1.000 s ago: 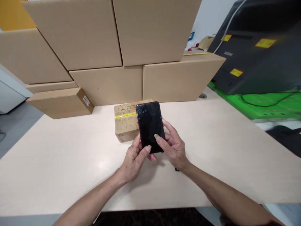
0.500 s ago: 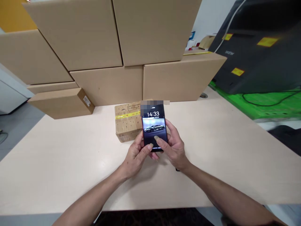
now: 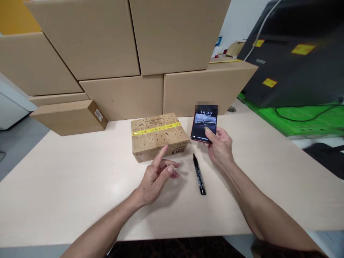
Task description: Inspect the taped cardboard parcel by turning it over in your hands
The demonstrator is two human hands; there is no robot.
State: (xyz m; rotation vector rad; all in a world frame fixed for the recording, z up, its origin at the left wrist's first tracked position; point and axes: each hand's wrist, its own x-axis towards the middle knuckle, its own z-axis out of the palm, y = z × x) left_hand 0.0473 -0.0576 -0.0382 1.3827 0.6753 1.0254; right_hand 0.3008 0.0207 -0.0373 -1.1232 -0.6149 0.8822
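In the head view my right hand (image 3: 220, 145) grips a smartphone (image 3: 204, 123) by its lower end, thumb lying on the lit screen, which shows a car and 14:33. My left hand (image 3: 158, 175) holds nothing; its fingers are apart, the index finger pointing towards a small cardboard box (image 3: 153, 139). That box is closed, with yellow tape across its top and dark marks over it. A black marker pen (image 3: 199, 175) lies on the table between my hands, touched by neither.
Large cardboard boxes (image 3: 172, 39) are stacked along the back of the table (image 3: 80, 200). A flatter box (image 3: 67, 118) sits at the back left. On the right stands a dark case (image 3: 292, 71) over a green surface (image 3: 298, 122), with a cable.
The phone has moved right in my right hand, away from the small box. My left hand has let go of it, and the marker pen has come into full view.
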